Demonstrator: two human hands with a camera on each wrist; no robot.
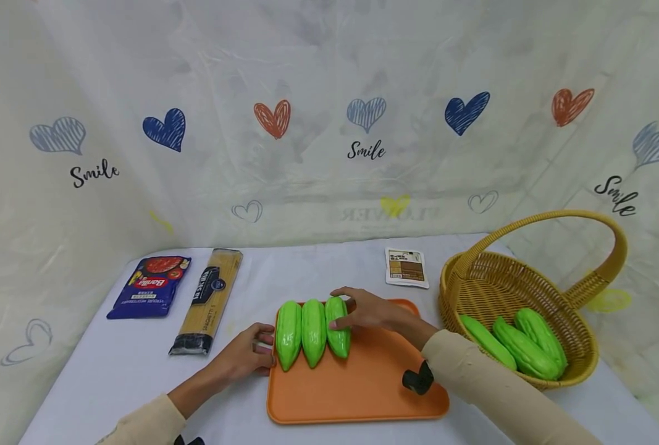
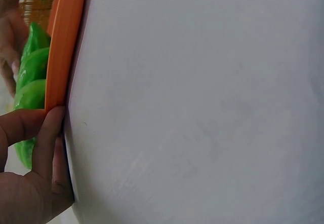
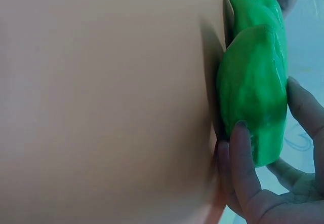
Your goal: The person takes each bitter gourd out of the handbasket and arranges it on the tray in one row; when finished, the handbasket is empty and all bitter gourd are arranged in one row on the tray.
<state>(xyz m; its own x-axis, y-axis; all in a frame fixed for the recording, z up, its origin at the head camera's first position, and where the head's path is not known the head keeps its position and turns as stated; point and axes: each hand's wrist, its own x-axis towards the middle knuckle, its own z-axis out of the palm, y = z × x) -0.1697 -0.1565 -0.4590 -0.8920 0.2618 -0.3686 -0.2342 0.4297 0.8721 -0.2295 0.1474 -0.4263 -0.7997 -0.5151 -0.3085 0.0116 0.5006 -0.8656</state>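
Observation:
Three glossy green ridged gourds lie side by side at the left end of an orange tray (image 1: 357, 389): the left gourd (image 1: 288, 334), the middle gourd (image 1: 314, 334) and the right gourd (image 1: 337, 340). My right hand (image 1: 365, 309) grips the right gourd (image 3: 253, 87) near its far end, thumb on one side and fingers on the other. At the tray's left side, my left hand (image 1: 251, 350) holds the rim, close beside the left gourd. In the left wrist view, the fingers of my left hand (image 2: 35, 168) pinch the tray edge (image 2: 66, 46).
A wicker basket (image 1: 451, 290) with a tall handle stands right of the tray, with several green gourds (image 1: 526, 352) inside. On the left lie a spaghetti pack (image 1: 209, 303) and a blue Barilla pouch (image 1: 150, 287). A small white-and-brown packet (image 1: 407, 267) lies behind the tray.

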